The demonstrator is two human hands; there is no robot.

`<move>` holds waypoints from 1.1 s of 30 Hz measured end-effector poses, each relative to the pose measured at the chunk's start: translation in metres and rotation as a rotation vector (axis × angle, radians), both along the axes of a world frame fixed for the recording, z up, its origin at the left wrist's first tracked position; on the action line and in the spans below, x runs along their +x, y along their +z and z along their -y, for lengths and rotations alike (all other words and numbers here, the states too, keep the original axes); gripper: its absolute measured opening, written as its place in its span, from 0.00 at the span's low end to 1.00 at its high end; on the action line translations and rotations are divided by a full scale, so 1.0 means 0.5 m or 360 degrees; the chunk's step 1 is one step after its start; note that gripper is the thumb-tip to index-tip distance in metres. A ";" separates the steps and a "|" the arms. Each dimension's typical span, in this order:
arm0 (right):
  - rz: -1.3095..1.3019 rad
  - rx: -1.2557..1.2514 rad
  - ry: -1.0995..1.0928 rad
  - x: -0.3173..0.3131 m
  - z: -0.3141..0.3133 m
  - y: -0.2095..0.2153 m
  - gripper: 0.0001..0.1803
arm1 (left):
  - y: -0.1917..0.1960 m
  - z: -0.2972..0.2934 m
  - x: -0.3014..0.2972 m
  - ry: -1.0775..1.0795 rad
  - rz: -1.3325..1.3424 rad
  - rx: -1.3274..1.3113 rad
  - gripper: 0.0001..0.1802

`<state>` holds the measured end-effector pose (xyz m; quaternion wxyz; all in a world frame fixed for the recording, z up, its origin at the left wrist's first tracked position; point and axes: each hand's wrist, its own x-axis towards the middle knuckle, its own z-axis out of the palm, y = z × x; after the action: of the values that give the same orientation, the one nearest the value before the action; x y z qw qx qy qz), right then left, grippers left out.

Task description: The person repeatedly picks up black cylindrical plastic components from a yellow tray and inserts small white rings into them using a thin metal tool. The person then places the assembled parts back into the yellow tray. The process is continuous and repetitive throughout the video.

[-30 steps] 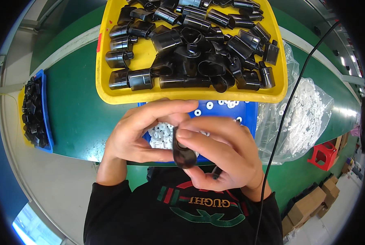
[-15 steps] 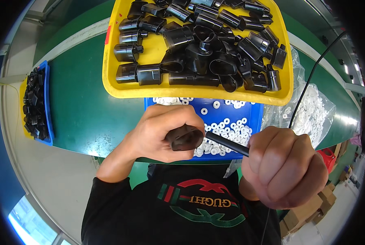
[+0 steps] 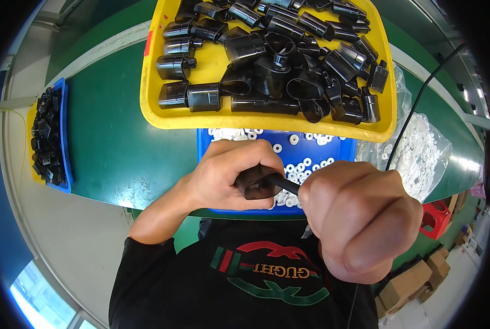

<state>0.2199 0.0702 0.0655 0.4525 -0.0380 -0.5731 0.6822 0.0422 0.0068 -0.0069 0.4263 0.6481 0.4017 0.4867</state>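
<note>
My left hand (image 3: 220, 175) is closed around a dark, translucent plastic cup (image 3: 246, 185) with an oval mouth, which faces toward me and to the right. In my closed right hand (image 3: 363, 219) is a black rod-shaped tool (image 3: 287, 185). Its shaft points left, and the end reaches into the cup's mouth; the tip itself is hard to make out inside. My fist hides the rest of the tool. Behind both hands lies a blue tray (image 3: 204, 143) holding many loose white washers (image 3: 293, 170).
A yellow tray (image 3: 212, 122) full of dark plastic cups overhangs the blue tray's far side. To its right lies a clear bag (image 3: 420, 151) of white washers. A black cable (image 3: 415, 104) hangs down at right. Another bin of black parts (image 3: 48, 137) stands far left on the green table (image 3: 108, 153).
My right hand has moved left, bringing the black tool's end from beside the cup into its mouth. My left hand has shifted slightly right with the cup.
</note>
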 end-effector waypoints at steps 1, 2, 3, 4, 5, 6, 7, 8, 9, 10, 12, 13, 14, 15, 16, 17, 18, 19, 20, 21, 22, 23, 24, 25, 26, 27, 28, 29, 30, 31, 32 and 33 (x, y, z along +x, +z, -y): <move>0.0011 -0.0026 0.0016 0.000 0.001 0.001 0.12 | 0.000 -0.001 0.001 0.0006 -0.0008 0.0018 0.18; 0.0008 -0.0019 0.0025 -0.002 0.001 -0.001 0.12 | -0.001 -0.001 0.002 0.0003 0.0005 0.0024 0.19; 0.0003 -0.0012 0.0030 -0.003 0.001 -0.004 0.12 | -0.003 -0.003 0.004 -0.0006 0.0016 0.0034 0.19; -0.0016 0.0027 0.0025 -0.007 0.002 -0.012 0.12 | -0.004 -0.004 0.005 -0.0015 0.0026 0.0044 0.19; -0.0024 0.0051 0.0036 -0.008 0.000 -0.014 0.12 | -0.003 -0.005 0.005 -0.0031 0.0034 0.0036 0.19; -0.0031 0.0073 0.0056 -0.011 -0.003 -0.016 0.13 | -0.001 -0.005 0.004 -0.0040 0.0046 0.0026 0.19; -0.0027 0.0079 0.0091 -0.012 -0.007 -0.015 0.13 | 0.000 -0.005 0.003 -0.0048 0.0058 0.0017 0.19; -0.0025 0.0084 0.0117 -0.013 -0.009 -0.014 0.13 | 0.000 -0.004 0.002 -0.0046 0.0064 0.0021 0.19; -0.0022 0.0090 0.0138 -0.013 -0.010 -0.014 0.13 | -0.001 -0.004 0.002 -0.0047 0.0070 0.0026 0.19; -0.0021 0.0095 0.0150 -0.013 -0.010 -0.013 0.13 | -0.002 -0.004 0.002 -0.0049 0.0076 0.0031 0.19; -0.0022 0.0106 0.0175 -0.014 -0.011 -0.014 0.14 | -0.002 -0.001 0.001 -0.0062 0.0070 0.0013 0.19; -0.0024 0.0112 0.0189 -0.014 -0.011 -0.015 0.14 | -0.002 -0.001 0.001 -0.0068 0.0066 0.0004 0.19; -0.0028 0.0116 0.0186 -0.015 -0.011 -0.016 0.14 | -0.001 -0.001 0.001 -0.0068 0.0063 0.0011 0.19; -0.0032 0.0119 0.0183 -0.016 -0.010 -0.015 0.14 | 0.001 -0.002 0.001 -0.0067 0.0059 0.0018 0.19; -0.0039 0.0121 0.0165 -0.017 -0.009 -0.015 0.14 | 0.002 -0.002 0.001 -0.0066 0.0056 0.0024 0.19; -0.0046 0.0123 0.0147 -0.017 -0.007 -0.015 0.14 | 0.000 -0.002 0.002 -0.0076 0.0061 0.0037 0.19; -0.0052 0.0124 0.0136 -0.019 -0.004 -0.015 0.14 | -0.003 -0.002 0.002 -0.0079 0.0069 0.0049 0.19; -0.0057 0.0126 0.0125 -0.021 -0.002 -0.014 0.14 | -0.005 -0.001 0.002 -0.0081 0.0076 0.0062 0.19; -0.0040 0.0125 0.0115 -0.022 0.001 -0.013 0.14 | -0.003 -0.001 0.000 -0.0083 0.0062 0.0062 0.18; -0.0021 0.0122 0.0106 -0.021 0.003 -0.012 0.14 | -0.001 -0.001 0.000 -0.0078 0.0052 0.0061 0.18; 0.0021 0.0118 0.0099 -0.018 0.005 -0.010 0.13 | 0.000 0.000 0.000 -0.0072 0.0042 0.0060 0.18; 0.0045 0.0126 0.0105 -0.018 0.004 -0.010 0.13 | -0.001 0.001 0.000 -0.0077 0.0041 0.0052 0.18; 0.0070 0.0136 0.0110 -0.016 0.002 -0.010 0.13 | -0.001 0.000 0.001 -0.0085 0.0040 0.0047 0.18; 0.0075 0.0158 0.0129 -0.016 -0.001 -0.015 0.13 | 0.000 0.001 0.002 -0.0092 0.0038 0.0042 0.18; 0.0051 0.0144 0.0118 -0.018 0.001 -0.021 0.13 | 0.005 0.002 0.003 -0.0063 0.0003 0.0030 0.18; 0.0026 0.0132 0.0106 -0.020 0.002 -0.030 0.13 | 0.012 0.000 0.002 -0.0041 -0.0034 0.0022 0.19; -0.0029 0.0084 0.0064 -0.024 0.009 -0.043 0.13 | 0.017 -0.001 0.002 -0.0020 -0.0072 0.0015 0.19; -0.0057 0.0063 0.0030 -0.028 0.015 -0.050 0.13 | 0.019 0.001 0.001 0.0001 -0.0108 0.0019 0.19; -0.0081 0.0044 -0.0011 -0.031 0.022 -0.055 0.13 | 0.022 0.003 -0.002 0.0020 -0.0147 0.0029 0.19; -0.0079 0.0052 -0.0044 -0.034 0.029 -0.056 0.14 | 0.025 0.003 -0.004 0.0039 -0.0187 0.0038 0.18; -0.0059 0.0069 -0.0063 -0.036 0.028 -0.059 0.14 | 0.027 0.001 -0.006 0.0041 -0.0209 0.0029 0.18; -0.0041 0.0082 -0.0085 -0.036 0.028 -0.062 0.15 | 0.028 -0.003 -0.005 0.0041 -0.0232 0.0018 0.18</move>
<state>0.2019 0.0563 0.0345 0.4786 -0.0330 -0.5834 0.6553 0.0395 0.0082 0.0069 0.3860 0.6789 0.4372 0.4459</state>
